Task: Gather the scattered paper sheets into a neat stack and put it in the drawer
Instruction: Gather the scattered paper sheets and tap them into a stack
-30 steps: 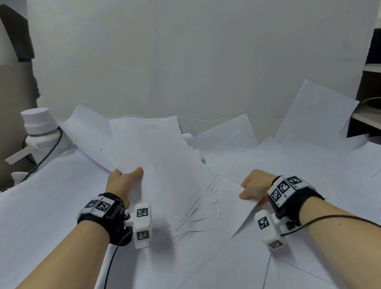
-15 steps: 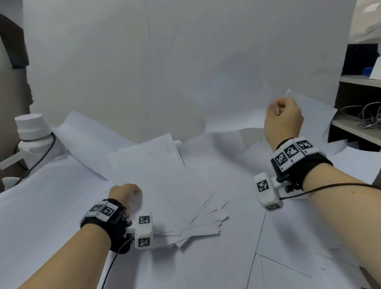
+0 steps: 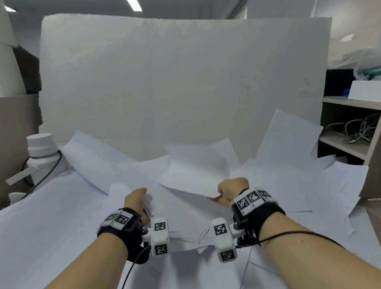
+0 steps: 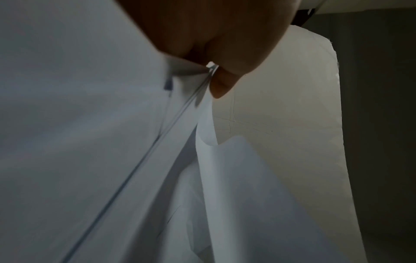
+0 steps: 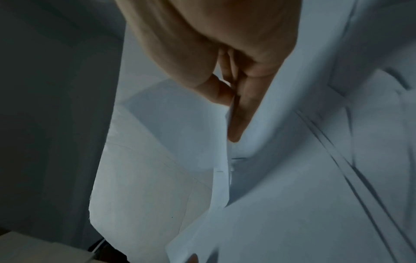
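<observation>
White paper sheets (image 3: 342, 183) lie scattered over the table, with a rough gathered pile (image 3: 188, 233) between my wrists. My left hand (image 3: 141, 200) grips the left edge of that pile; in the left wrist view the thumb (image 4: 220, 85) pinches several sheet edges (image 4: 184, 115). My right hand (image 3: 230, 190) pinches a loose sheet (image 3: 196, 167) that is lifted over the pile; in the right wrist view the fingers (image 5: 238, 113) clamp its edge (image 5: 225, 160). No drawer is in view.
A large white board (image 3: 186, 86) stands upright behind the papers. A white bottle-like device (image 3: 40, 149) with a black cable sits at the back left. An open shelf unit (image 3: 356, 135) with cables stands at the right. More sheets cover the near table.
My right hand came back down from the raised far right, bringing a sheet over the pile. My left hand slid forward and right along the pile's edge. The head view tilted up.
</observation>
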A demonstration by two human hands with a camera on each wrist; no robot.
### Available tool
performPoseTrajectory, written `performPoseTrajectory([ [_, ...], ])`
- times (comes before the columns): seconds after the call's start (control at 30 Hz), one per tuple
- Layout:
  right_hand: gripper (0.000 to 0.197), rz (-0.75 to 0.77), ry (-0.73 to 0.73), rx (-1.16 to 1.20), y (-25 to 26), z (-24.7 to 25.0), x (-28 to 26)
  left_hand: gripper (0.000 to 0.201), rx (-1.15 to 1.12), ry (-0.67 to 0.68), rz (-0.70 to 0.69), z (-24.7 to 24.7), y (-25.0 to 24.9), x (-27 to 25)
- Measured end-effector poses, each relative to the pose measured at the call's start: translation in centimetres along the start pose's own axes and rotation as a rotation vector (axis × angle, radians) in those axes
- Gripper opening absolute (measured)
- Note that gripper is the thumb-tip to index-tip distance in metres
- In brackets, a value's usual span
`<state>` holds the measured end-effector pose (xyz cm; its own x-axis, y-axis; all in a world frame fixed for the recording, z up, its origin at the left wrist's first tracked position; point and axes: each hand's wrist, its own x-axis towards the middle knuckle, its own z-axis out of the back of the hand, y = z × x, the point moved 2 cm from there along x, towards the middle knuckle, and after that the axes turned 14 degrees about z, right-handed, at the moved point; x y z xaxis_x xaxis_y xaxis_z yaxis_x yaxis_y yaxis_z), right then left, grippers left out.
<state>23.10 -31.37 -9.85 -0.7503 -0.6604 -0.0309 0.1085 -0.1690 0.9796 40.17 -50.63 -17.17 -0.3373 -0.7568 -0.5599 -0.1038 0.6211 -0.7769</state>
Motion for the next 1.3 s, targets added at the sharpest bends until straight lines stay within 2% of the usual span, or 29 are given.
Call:
performPoseTrajectory([
  [0.03,0.014,-0.006,0.048,0.134,-0.8,-0.2,-0.1,0.044,-0.027,0.029,0.009,-0.3,0.0,-0.1],
  [0.1,0.017,-0.125,0.07,0.342,-1.5,-1.1,-1.6,0.064,-0.061,0.079,0.013,-0.3,0.3,-0.2],
  [0.13,0.017,-0.17,0.097,0.355,-1.8,-1.5,-2.2,0.074,-0.058,0.086,0.004,0.0,0.6,0.8],
  [0.2,0.014,-0.215,0.24,0.269,-2.3,-2.2,-3.4,0.101,0.026,0.092,0.056,0.7,1.8,4.5],
  [0.23,0.014,-0.228,0.286,0.223,-2.8,-2.5,-3.4,0.104,0.08,0.089,0.071,0.8,2.1,5.1],
  [0.3,0.02,-0.249,0.357,0.142,-3.8,-3.0,-3.6,0.078,0.122,0.042,0.043,1.1,2.7,5.1],
  [0.37,0.024,-0.253,0.375,0.142,-4.4,-3.5,-3.5,0.05,0.23,-0.021,0.024,0.3,2.3,0.7],
  [0.4,0.024,-0.257,0.382,0.133,-4.5,-3.8,-3.7,0.044,0.289,-0.056,0.013,0.3,2.3,-0.3],
  [0.53,0.021,-0.264,0.447,0.002,-5.1,-3.6,-3.9,0.037,0.543,-0.183,-0.077,0.2,2.0,-1.4],
  [0.6,0.022,-0.234,0.363,-0.095,-4.4,-2.8,-3.4,0.038,0.6,-0.214,-0.131,0.7,1.8,-1.5],
  [0.67,0.02,-0.155,0.198,-0.172,-3.8,-1.4,-1.9,0.038,0.65,-0.217,-0.17,1.3,1.4,-1.6],
  [0.73,0.023,-0.058,0.076,-0.275,-3.3,-0.2,-0.2,0.037,0.628,-0.181,-0.218,1.8,0.5,-1.5],
  [0.77,0.032,-0.028,0.056,-0.346,-3.1,0.2,0.5,0.038,0.596,-0.141,-0.239,2.0,0.0,-1.7],
  [1.0,0.087,0.147,0.148,-0.529,-1.6,0.9,3.0,0.051,0.42,0.166,-0.352,1.6,-2.3,-3.4],
  [1.07,0.102,0.154,0.174,-0.5,-0.9,1.2,3.4,0.044,0.403,0.217,-0.367,1.1,-3.2,-4.3],
  [1.13,0.109,0.135,0.157,-0.359,-0.4,1.6,3.7,0.036,0.396,0.252,-0.38,0.5,-4.1,-5.4],
  [1.2,0.097,0.15,0.087,-0.134,-0.1,1.9,4.3,0.032,0.375,0.272,-0.4,0.2,-5.1,-5.9],
  [1.27,0.06,0.218,0.063,0.076,0.5,1.7,4.1,0.034,0.355,0.274,-0.403,-0.1,-5.6,-6.0],
  [1.3,0.05,0.261,0.057,0.142,1.0,1.5,3.9,0.036,0.345,0.276,-0.404,-0.3,-5.8,-6.0],
])
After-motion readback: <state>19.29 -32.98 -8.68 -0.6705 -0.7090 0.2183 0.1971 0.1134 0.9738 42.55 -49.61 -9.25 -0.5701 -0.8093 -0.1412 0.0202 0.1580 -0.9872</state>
